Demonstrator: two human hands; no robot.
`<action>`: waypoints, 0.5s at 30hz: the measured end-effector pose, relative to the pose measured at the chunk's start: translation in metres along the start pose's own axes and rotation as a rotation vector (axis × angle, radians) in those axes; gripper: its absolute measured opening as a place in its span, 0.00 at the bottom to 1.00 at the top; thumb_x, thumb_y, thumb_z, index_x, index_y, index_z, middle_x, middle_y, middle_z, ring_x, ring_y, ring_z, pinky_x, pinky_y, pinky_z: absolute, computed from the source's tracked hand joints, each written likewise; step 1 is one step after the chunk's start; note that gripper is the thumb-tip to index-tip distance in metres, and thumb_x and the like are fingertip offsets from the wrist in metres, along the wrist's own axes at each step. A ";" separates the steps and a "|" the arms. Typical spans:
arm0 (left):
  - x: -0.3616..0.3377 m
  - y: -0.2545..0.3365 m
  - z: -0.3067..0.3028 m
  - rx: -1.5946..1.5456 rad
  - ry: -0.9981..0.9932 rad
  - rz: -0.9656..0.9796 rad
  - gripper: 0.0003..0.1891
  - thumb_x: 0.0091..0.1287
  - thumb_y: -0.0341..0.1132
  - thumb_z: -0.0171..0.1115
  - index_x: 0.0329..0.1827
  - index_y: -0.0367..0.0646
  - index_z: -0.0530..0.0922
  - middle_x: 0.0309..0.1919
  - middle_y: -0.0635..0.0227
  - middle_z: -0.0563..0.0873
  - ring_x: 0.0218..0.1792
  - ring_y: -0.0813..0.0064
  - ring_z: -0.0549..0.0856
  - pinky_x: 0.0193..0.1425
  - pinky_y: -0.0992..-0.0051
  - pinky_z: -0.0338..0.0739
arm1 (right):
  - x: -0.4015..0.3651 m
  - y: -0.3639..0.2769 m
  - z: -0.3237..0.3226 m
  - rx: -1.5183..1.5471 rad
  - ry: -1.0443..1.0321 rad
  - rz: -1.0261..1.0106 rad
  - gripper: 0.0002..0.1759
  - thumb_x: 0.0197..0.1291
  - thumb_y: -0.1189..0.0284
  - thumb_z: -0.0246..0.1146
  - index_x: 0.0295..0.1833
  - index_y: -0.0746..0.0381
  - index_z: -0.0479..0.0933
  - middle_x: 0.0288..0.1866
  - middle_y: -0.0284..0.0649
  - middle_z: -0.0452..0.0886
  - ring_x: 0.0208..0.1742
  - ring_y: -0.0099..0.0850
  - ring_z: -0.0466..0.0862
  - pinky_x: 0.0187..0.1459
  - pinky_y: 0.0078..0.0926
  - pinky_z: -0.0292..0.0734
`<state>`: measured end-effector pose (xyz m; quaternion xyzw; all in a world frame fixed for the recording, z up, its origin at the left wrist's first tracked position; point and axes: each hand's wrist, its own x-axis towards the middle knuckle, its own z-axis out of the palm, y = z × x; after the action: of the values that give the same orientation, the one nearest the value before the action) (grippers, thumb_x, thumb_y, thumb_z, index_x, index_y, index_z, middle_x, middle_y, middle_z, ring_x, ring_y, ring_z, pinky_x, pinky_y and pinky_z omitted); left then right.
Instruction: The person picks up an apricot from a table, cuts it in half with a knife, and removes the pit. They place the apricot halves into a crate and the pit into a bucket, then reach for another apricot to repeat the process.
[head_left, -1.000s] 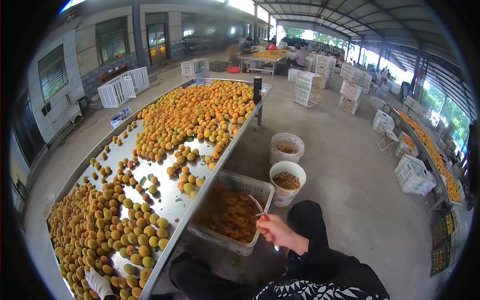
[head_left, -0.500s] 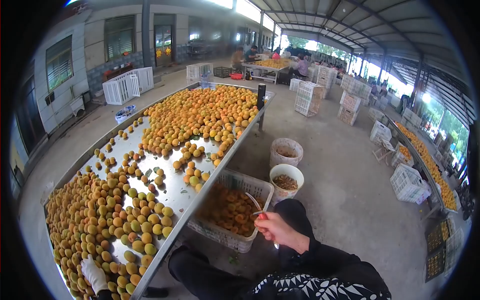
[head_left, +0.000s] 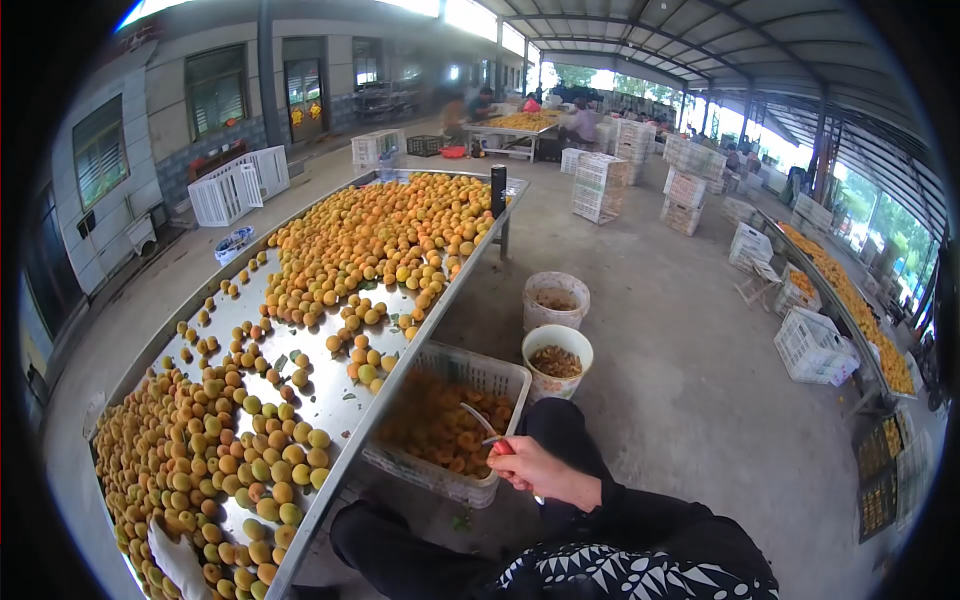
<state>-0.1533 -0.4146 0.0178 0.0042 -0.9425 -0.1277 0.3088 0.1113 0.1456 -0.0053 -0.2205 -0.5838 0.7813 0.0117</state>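
Hands: I count two on my feed, the left hand [head_left: 176,562] in a white glove and the right hand [head_left: 540,470] bare.
Left fingers: down among the near fruits at the bottom of my view; I cannot tell whether they are spread or pinching one.
Right fingers: curled tightly around the red handle of the curved tool [head_left: 503,447].
Curved tool: one, with a thin, pale, bent blade pointing up and left over the crate; a short light end pokes out below the fist.
Fruits: far too many for me to count [head_left: 380,235]; whole and round, spread over the desk in a far heap and a near heap, with a few loose ones between.
Fruit look: orange-yellow in the far heap, more yellow-green along the right side of the near one.
Desk: one beside me, a raised-rim metal top [head_left: 330,397] with bare shiny patches and several dark leaves.
Crate: one white plastic crate [head_left: 450,485] on the floor, partly under the desk edge, holding orange-brown cut fruit [head_left: 460,448].
Buckets: two, the far bucket [head_left: 556,316] and the near bucket [head_left: 560,385], both white, with brown bits inside.
Black cylinder: one [head_left: 498,190], upright at the desk's far right corner.
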 end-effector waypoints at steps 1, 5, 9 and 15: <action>-0.001 0.024 -0.012 -0.233 0.061 0.071 0.27 0.54 0.20 0.65 0.61 0.32 0.73 0.51 0.51 0.82 0.52 0.57 0.83 0.59 0.67 0.76 | 0.007 -0.002 0.001 -0.026 -0.027 -0.006 0.09 0.62 0.71 0.63 0.38 0.59 0.68 0.23 0.29 0.69 0.16 0.14 0.63 0.15 0.16 0.54; -0.053 0.231 -0.110 -0.737 -0.222 0.146 0.24 0.49 0.19 0.66 0.54 0.30 0.76 0.40 0.64 0.83 0.41 0.73 0.82 0.48 0.77 0.77 | 0.026 -0.020 0.035 -0.258 -0.127 -0.230 0.09 0.62 0.68 0.65 0.37 0.61 0.75 0.23 0.28 0.72 0.22 0.16 0.70 0.23 0.18 0.61; -0.100 0.330 -0.113 -0.810 -0.393 0.416 0.26 0.41 0.22 0.70 0.49 0.32 0.78 0.43 0.57 0.82 0.45 0.61 0.84 0.52 0.69 0.78 | 0.009 -0.059 0.068 -0.182 -0.279 -0.312 0.22 0.65 0.56 0.66 0.47 0.65 0.75 0.35 0.33 0.76 0.36 0.21 0.78 0.39 0.21 0.74; -0.146 0.391 -0.088 -0.684 -0.311 0.674 0.29 0.42 0.26 0.69 0.54 0.40 0.76 0.47 0.56 0.80 0.50 0.51 0.78 0.58 0.60 0.70 | -0.007 -0.060 0.045 -0.279 -0.276 -0.440 0.23 0.62 0.56 0.69 0.49 0.65 0.74 0.35 0.33 0.74 0.42 0.21 0.73 0.46 0.24 0.71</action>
<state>0.0437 -0.0442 0.0965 -0.4206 -0.8307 -0.3214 0.1723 0.0872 0.1221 0.0618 0.0202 -0.7155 0.6947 0.0708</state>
